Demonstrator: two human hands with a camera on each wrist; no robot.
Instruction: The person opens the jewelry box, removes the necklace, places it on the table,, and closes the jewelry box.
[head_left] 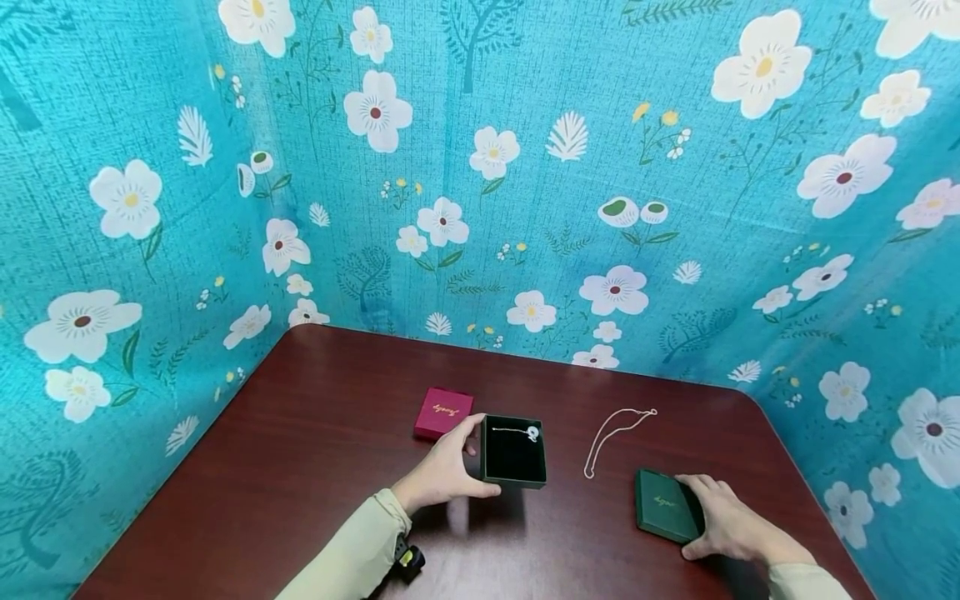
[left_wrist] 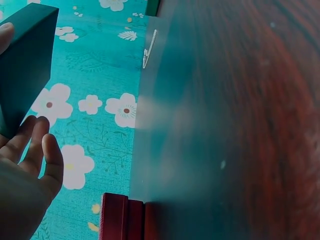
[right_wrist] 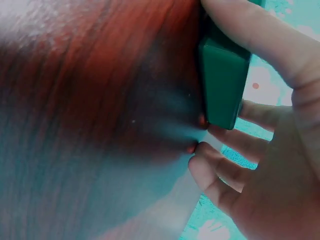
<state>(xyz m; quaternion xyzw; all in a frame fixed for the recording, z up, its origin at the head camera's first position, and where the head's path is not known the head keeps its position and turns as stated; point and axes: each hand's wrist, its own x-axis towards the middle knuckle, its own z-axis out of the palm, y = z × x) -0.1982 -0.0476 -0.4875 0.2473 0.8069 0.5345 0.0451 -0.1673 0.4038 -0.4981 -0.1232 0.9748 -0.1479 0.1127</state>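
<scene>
My left hand (head_left: 444, 477) grips a dark green jewelry box base (head_left: 513, 482) by its left side, thumb at the near edge. It is held above the table and tipped so its black inside shows, with a thin silver chain and a round pendant (head_left: 533, 433) at the top. From the left wrist view, I see the underside and side of the base (left_wrist: 30, 60). At the right, my right hand (head_left: 731, 525) pinches the matching green lid (head_left: 663, 507) with gold lettering, at or just above the tabletop. The right wrist view shows the lid's edge (right_wrist: 225, 85) between thumb and fingers.
A closed maroon box (head_left: 444, 411) with gold lettering lies behind my left hand. Between the two green parts, farther back, a silver chain necklace (head_left: 600, 440) lies in a long loop on the brown table (head_left: 337, 400). Blue flowered cloth (head_left: 480, 250) surrounds the table's back and sides.
</scene>
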